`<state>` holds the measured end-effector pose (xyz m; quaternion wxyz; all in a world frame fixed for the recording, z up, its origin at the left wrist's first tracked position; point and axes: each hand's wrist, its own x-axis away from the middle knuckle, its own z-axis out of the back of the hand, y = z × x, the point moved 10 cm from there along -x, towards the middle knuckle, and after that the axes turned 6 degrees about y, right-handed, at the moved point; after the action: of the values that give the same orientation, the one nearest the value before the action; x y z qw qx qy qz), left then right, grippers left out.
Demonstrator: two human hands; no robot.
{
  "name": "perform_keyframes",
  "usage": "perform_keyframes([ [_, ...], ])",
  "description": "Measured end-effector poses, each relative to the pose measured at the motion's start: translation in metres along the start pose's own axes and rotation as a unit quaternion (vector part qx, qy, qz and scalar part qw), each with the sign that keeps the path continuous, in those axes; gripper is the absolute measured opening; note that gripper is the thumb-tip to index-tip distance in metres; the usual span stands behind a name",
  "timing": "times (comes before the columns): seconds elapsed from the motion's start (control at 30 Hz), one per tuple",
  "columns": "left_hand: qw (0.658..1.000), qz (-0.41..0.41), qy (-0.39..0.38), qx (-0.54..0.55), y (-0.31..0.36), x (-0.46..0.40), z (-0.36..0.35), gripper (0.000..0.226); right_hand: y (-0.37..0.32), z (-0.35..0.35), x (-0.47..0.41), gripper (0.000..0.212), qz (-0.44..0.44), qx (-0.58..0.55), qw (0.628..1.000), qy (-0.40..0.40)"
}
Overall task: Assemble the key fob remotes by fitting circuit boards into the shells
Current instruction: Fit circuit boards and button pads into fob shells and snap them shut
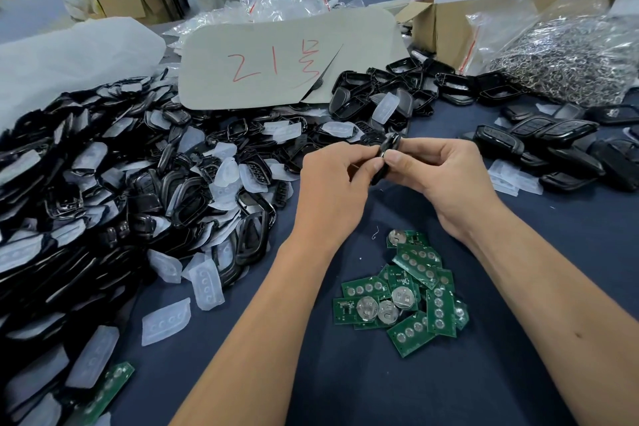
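Scanning from the left: we've got a big heap of glossy black shell halves (114,190) mixed with frosted, translucent rubber button pads (206,282), each pad with a row of round bumps. A stray green board (110,387) lies at the heap's near edge. Behind the heap sits a grey card (276,59) with rounded corners and red marker writing.

Centre, above the dark blue cloth (363,391): our left hand (332,190) and right hand (446,180) both pinch one black key fob (387,157), held edge-on between thumbs and fingertips, so we can't tell whether a board is inside. Below the hands, a loose pile of flat green circuit boards (411,290), some showing silver contact dots, some round metal coin-cell clips.

Right: smooth black closed fobs (553,142) in a cluster, a clear bag of shiny metal rings (567,62), and a brown cardboard box (446,24) behind.
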<state>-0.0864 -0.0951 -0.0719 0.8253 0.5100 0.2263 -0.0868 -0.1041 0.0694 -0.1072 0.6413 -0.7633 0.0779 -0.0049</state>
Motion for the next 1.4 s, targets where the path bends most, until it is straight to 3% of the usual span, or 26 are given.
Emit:
perform_keyframes([
  [0.33, 0.992, -0.083, -0.031, -0.087, 0.018, 0.004, -0.005, 0.019, -0.001, 0.004, -0.001, 0.009, 0.021, 0.027, 0.999, 0.025],
  [0.57, 0.998, 0.006, -0.029, -0.048, -0.005, 0.001, -0.004, 0.017, -0.005, 0.008, -0.001, 0.043, 0.075, 0.193, 0.977, 0.056],
  [0.67, 0.996, 0.061, -0.053, 0.025, -0.018, 0.000, -0.006, 0.018, -0.005, 0.004, -0.005, 0.031, 0.074, 0.165, 0.984, 0.001],
  [0.8, 0.994, 0.056, -0.089, 0.040, -0.015, 0.001, -0.009, 0.030, -0.008, -0.004, -0.004, 0.024, 0.075, 0.115, 0.988, -0.076],
  [1.07, 0.992, 0.055, -0.111, 0.019, -0.011, 0.004, -0.013, 0.014, -0.013, -0.004, -0.002, 0.014, 0.084, 0.110, 0.988, -0.066],
  [1.4, 0.991, 0.102, -0.059, 0.058, -0.019, -0.001, 0.000, 0.019, -0.005, 0.001, -0.006, 0.022, 0.029, 0.017, 0.996, -0.077],
])
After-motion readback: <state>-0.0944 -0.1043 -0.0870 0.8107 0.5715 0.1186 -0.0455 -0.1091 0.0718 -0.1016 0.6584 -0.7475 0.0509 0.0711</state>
